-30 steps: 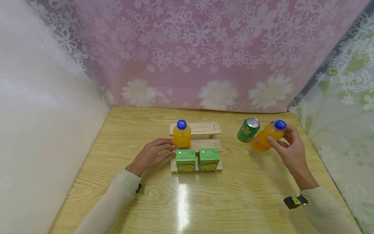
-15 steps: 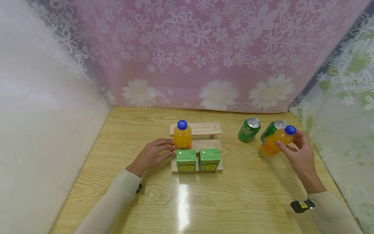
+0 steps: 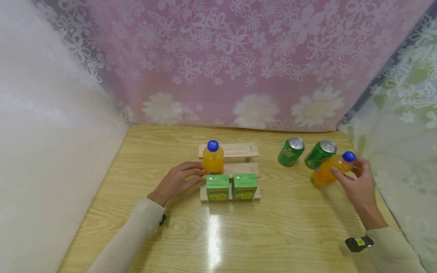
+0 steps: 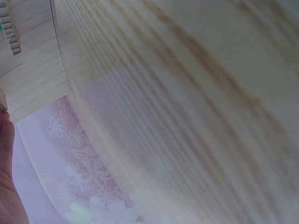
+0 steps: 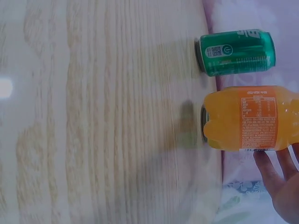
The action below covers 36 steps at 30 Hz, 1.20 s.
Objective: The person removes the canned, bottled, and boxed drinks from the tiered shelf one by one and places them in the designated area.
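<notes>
My right hand (image 3: 356,184) holds a blue-capped orange soda bottle (image 3: 331,171) near its neck, thumb on the near side. The bottle tilts, its cap leaning right. In the right wrist view the bottle (image 5: 233,119) shows its orange label, with fingers along one side. A second orange soda bottle (image 3: 213,161) stands upright at the left of a stepped wooden rack (image 3: 239,150). My left hand (image 3: 177,178) touches the rack's left side by that bottle, fingers loosely extended. Only part of the left hand (image 4: 7,172) shows in its wrist view, fingertip at the wood.
Two green juice boxes, a left one (image 3: 217,187) and a right one (image 3: 244,187), stand on the rack's front step. Behind the held bottle are two green soda cans, one left (image 3: 290,152) and one right (image 3: 319,154). Floral curtains (image 3: 252,68) border the wooden table (image 3: 273,231).
My right hand has carried the orange soda bottle rightward and slightly nearer, uncovering the right green can behind it. The left hand stays at the rack.
</notes>
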### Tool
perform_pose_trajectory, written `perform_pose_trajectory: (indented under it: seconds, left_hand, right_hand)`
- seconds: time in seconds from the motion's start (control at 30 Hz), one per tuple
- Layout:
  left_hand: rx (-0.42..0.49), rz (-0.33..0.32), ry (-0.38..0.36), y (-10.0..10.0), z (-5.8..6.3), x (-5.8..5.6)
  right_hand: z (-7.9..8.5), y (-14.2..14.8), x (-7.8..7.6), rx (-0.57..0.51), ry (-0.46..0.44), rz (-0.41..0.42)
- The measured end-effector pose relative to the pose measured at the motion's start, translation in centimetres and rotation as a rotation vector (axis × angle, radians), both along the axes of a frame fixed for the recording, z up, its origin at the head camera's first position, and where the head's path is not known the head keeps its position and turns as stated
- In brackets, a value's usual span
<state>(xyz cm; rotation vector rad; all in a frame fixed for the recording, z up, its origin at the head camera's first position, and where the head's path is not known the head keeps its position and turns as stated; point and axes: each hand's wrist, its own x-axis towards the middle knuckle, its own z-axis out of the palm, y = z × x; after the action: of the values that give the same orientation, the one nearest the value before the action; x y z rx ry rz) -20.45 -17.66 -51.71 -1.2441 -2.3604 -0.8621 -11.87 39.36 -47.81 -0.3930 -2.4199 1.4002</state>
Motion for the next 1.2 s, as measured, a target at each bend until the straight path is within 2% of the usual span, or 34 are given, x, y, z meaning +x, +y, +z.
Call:
perform_pose_trajectory:
  seconds: [0.67, 0.9, 1.2]
  left_hand:
    - [-0.01, 0.003, -0.02, 0.0, 0.0, 0.0]
    - [-0.012, -0.001, -0.021, 0.0, 0.1, 0.1]
    - [-0.01, 0.003, -0.016, 0.0, -0.1, 0.0]
  right_hand:
    - [-1.2, 1.1, 0.4, 0.034, -0.023, -0.045]
    - [-1.7, 1.3, 0.3, 0.077, -0.05, -0.055]
    - [-1.8, 1.2, 0.2, 0.109, -0.057, -0.063]
